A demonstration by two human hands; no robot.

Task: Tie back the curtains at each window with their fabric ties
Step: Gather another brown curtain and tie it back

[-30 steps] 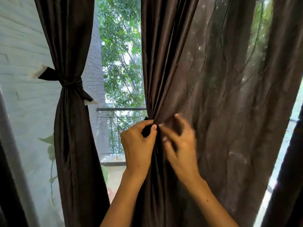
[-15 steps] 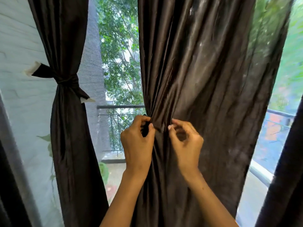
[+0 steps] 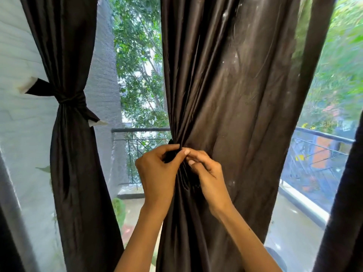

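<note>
No readable text, label or number shows anywhere in view

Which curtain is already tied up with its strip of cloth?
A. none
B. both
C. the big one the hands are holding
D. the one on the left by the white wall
D: the left curtain is cinched by its tie, while both hands still gather the middle curtain.

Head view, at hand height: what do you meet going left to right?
Tied curtain → balcony railing → left hand → right hand → curtain being gathered → right window opening
</note>
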